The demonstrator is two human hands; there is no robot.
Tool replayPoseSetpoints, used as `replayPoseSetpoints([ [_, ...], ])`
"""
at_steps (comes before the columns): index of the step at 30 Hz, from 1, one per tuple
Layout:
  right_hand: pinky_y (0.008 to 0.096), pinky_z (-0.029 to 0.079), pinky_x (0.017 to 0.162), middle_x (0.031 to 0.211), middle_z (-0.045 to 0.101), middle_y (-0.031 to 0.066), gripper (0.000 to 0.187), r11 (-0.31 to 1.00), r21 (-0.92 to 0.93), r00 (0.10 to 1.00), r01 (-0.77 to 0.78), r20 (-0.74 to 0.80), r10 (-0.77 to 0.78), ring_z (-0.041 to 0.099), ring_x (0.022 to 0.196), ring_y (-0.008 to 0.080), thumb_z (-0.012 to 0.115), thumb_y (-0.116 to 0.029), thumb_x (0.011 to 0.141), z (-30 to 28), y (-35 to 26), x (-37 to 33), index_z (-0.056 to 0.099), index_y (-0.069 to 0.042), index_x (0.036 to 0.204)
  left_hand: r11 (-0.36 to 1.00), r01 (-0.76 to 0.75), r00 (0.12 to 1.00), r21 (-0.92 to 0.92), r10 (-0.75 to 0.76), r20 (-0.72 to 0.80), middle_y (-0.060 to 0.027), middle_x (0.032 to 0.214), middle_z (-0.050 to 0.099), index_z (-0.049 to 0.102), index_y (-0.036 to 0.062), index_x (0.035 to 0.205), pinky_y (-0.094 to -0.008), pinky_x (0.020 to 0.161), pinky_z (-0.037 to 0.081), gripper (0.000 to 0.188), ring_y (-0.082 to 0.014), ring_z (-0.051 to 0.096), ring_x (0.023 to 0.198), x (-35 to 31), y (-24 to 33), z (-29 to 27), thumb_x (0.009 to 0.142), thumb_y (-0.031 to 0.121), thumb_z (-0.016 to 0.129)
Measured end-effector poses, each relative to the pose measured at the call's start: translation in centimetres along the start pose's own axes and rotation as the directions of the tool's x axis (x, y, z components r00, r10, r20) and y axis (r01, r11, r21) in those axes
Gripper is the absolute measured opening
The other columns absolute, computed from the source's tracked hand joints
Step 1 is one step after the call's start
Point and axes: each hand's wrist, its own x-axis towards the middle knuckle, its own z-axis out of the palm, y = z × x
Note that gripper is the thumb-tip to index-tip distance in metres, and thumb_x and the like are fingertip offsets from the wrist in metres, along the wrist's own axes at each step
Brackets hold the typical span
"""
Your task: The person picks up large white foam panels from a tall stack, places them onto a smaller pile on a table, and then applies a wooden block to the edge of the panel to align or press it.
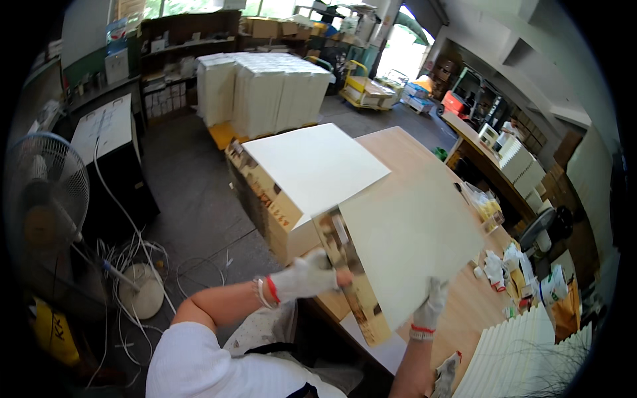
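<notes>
A large white sheet with a brown-and-cream printed strip along its left side lies tilted above the wooden table in front of me. My left hand, in a white glove with bare fingertips showing, holds the printed side, its thumb at the edge. At the near right edge my right hand, also gloved, grips the same sheet; its fingers are partly hidden and slightly blurred. Beyond the left hand stands a tall stack of similar white sheets, with printed sides, against the table's left.
The wooden table stretches away under the sheet. White ridged stacks stand at the near right, by a loose glove. A fan and tangled cables are left. Wrapped white stacks rest on a pallet behind.
</notes>
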Motion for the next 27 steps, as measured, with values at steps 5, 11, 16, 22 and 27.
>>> replayPoseSetpoints([
  [5, 0.0218, 0.051, 0.074, 0.109, 0.060, 0.0002, 0.029, 0.991, 0.110, 0.981, -0.076, 0.185, 0.055, 0.058, 0.092, 0.0070, 0.056, -0.012, 0.097, 12.6, 1.8, 8.2, 0.050, -0.006, 0.124, 0.743, -0.565, 0.567, 0.358, 0.665, -0.486, -0.0222, 0.144, 0.037, 0.027, 0.0029, 0.147, -0.0408, 0.102, 0.043, 0.080, -0.0331, 0.047, 0.125, 0.0, 5.1, -7.2, 0.083, 0.014, 0.072],
  [11, 0.0267, 0.047, 0.054, 0.080, 0.060, 0.0047, 0.035, 0.842, -0.460, 0.924, -0.282, 0.106, 0.368, 0.056, 0.059, 0.0118, 0.066, -0.033, 0.091, 23.2, 4.4, 10.6, 0.056, 0.000, 0.096, 0.838, 0.093, 0.370, 0.538, 0.473, -0.800, -0.0284, 0.156, 0.012, 0.008, -0.0026, 0.152, -0.0360, 0.116, 0.021, 0.088, -0.0362, 0.021, 0.143, 2.1, 2.7, -17.1, 0.083, 0.021, 0.058],
  [16, 0.0265, 0.038, 0.040, 0.069, 0.054, 0.0021, 0.044, 0.728, -0.632, 0.929, -0.267, 0.034, 0.370, 0.048, 0.048, 0.0091, 0.069, -0.045, 0.086, 24.0, 5.1, 11.5, 0.056, -0.004, 0.094, 0.867, 0.045, 0.377, 0.496, 0.445, -0.813, -0.0277, 0.159, 0.000, 0.003, -0.0030, 0.152, -0.0345, 0.119, 0.009, 0.089, -0.0367, 0.004, 0.149, 3.0, 1.1, -19.4, 0.084, 0.025, 0.053],
  [22, 0.0249, 0.038, 0.038, 0.070, 0.053, 0.0034, 0.048, 0.737, -0.593, 0.903, -0.325, 0.037, 0.428, 0.048, 0.047, 0.0091, 0.064, -0.046, 0.090, 22.3, 5.3, 11.6, 0.052, -0.003, 0.107, 0.853, -0.054, 0.341, 0.518, 0.504, -0.794, -0.0241, 0.160, 0.005, 0.004, -0.0035, 0.152, -0.0323, 0.119, 0.011, 0.089, -0.0337, 0.009, 0.148, 3.5, 0.2, -19.6, 0.084, 0.022, 0.055],
  [27, 0.0276, 0.049, 0.059, 0.089, 0.058, 0.0045, 0.049, 0.976, -0.170, 0.986, -0.136, -0.122, 0.116, 0.059, 0.069, 0.0132, 0.049, -0.049, 0.099, 14.6, 10.9, 17.0, 0.055, -0.004, 0.119, 0.862, -0.335, 0.314, 0.380, 0.482, -0.818, -0.0173, 0.151, 0.030, 0.016, 0.0007, 0.153, -0.0314, 0.111, 0.030, 0.075, -0.0254, 0.036, 0.135, 4.2, -0.7, -22.2, 0.089, 0.013, 0.054],
])
